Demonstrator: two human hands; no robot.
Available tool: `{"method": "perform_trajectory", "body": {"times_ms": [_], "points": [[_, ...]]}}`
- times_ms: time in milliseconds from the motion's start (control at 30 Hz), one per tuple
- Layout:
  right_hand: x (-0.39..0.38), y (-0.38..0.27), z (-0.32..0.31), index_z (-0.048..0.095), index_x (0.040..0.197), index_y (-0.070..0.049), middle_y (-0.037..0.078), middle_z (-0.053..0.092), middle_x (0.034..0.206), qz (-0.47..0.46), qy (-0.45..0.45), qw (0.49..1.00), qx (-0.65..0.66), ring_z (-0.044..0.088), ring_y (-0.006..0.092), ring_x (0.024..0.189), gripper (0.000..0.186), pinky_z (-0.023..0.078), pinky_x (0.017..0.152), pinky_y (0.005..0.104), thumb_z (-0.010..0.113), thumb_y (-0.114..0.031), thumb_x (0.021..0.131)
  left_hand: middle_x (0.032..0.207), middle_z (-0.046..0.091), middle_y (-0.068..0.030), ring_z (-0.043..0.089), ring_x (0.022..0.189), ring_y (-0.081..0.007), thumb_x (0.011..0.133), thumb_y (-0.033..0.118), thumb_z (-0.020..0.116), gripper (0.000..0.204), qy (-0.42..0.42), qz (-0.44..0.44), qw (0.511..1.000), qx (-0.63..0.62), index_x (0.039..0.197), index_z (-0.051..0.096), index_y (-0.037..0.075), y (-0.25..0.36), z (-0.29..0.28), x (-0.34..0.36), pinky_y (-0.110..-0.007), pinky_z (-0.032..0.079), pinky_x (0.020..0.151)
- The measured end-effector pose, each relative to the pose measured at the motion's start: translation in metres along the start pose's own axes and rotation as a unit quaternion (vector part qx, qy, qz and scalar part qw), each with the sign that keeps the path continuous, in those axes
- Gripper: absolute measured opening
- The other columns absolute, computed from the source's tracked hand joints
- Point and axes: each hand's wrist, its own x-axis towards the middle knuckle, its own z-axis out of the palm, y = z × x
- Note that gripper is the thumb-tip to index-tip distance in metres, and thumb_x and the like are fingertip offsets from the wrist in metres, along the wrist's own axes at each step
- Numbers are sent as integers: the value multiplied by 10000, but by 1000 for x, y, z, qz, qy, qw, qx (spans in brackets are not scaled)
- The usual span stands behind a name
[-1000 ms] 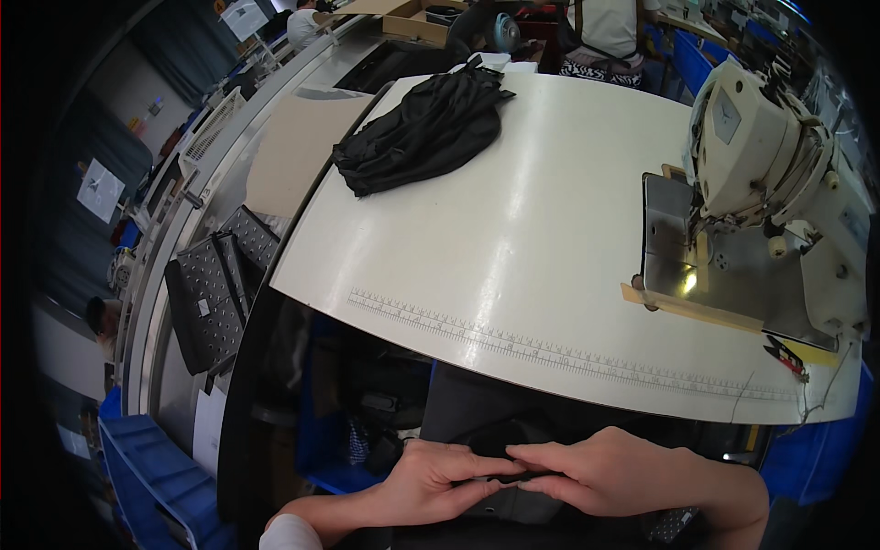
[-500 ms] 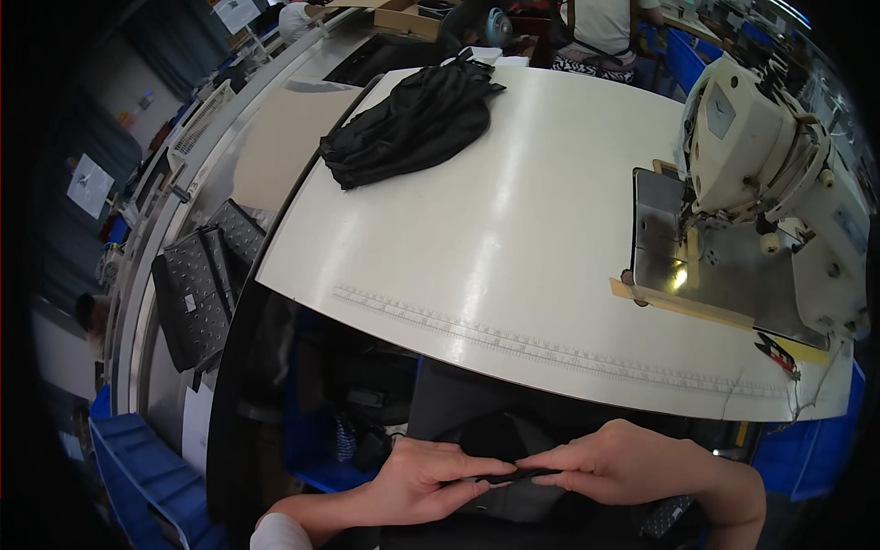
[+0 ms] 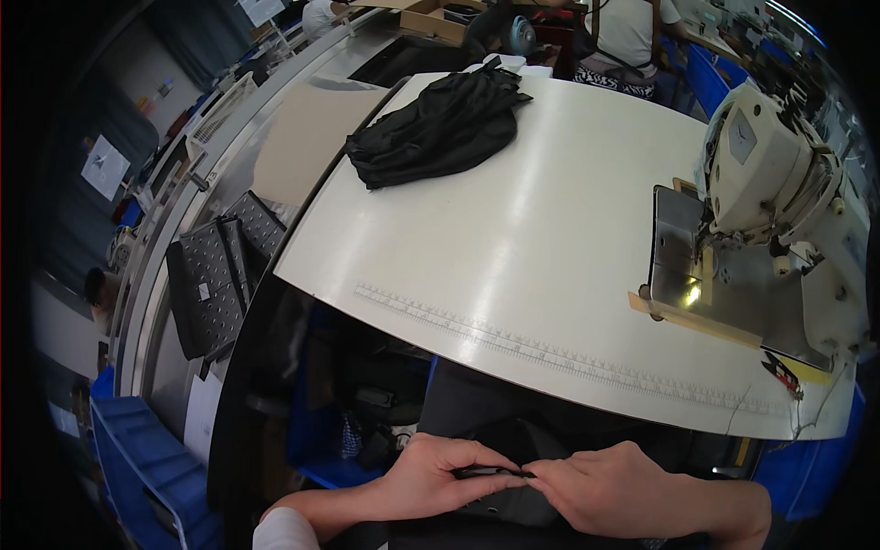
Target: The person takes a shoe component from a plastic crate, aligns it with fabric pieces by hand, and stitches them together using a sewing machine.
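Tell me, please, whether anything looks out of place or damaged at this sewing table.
Nothing looks clearly spilled or damaged. The black fabric lies crumpled at the far left of the white table, slightly untidy. The dark piece between the left hand and right hand is too covered to judge.

Above the bare left hand [image 3: 449, 478] and bare right hand [image 3: 610, 490] at the bottom, the front of the big white table [image 3: 513, 229] is in the way, but over its middle a hand could pass between the crumpled black cloth [image 3: 435, 133] near the top and the cream metal sewing machine [image 3: 765, 170] at right.
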Motion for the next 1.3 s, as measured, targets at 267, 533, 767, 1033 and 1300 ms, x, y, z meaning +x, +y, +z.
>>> {"method": "perform_trajectory", "body": {"times_ms": [267, 533, 767, 1033, 1300], "points": [[8, -4, -4, 629, 959, -48, 32, 617, 631, 26, 43, 998, 34, 607, 184, 493, 122, 460, 420, 267, 657, -126, 869, 987, 718, -71, 645, 901, -104, 904, 89, 679, 218, 31, -15, 995, -97, 1116, 704, 44, -2, -12, -10, -233, 500, 807], [23, -16, 0, 581, 977, -20, 47, 588, 623, -46, 86, 995, -34, 611, 179, 512, 146, 454, 416, 270, 644, -119, 889, 897, 670, -71, 612, 783, -133, 903, 40, 649, 225, 156, 68, 977, 128, 1113, 714, 84, 10, -15, -22, -229, 484, 700], [64, -15, 0, 477, 916, -5, 69, 484, 554, -123, 252, 953, 115, 595, 176, 495, 165, 441, 417, 289, 607, -107, 915, 695, 510, 39, 511, 661, -149, 659, 99, 787, 317, 309, 220, 715, 588, 961, 751, 190, 87, -50, -12, -373, 404, 773], [17, 77, 8, 578, 1000, 69, 80, 645, 854, 176, 362, 700, 590, 634, 133, 695, 264, 596, 626, 287, 506, -184, 1013, 745, 510, 15, 549, 755, -161, 770, 165, 699, 157, -61, 428, 692, 578, 912, 740, 218, 97, -32, 200, -363, 424, 904], [-30, 122, -28, 561, 917, 85, 102, 634, 827, 305, 390, 656, 570, 671, 170, 697, 283, 630, 637, 327, 470, -167, 1010, 903, 672, -36, 604, 831, -224, 863, 163, 680, 111, -218, 219, 903, 298, 958, 726, 128, 60, 21, 302, -315, 383, 922]]}}
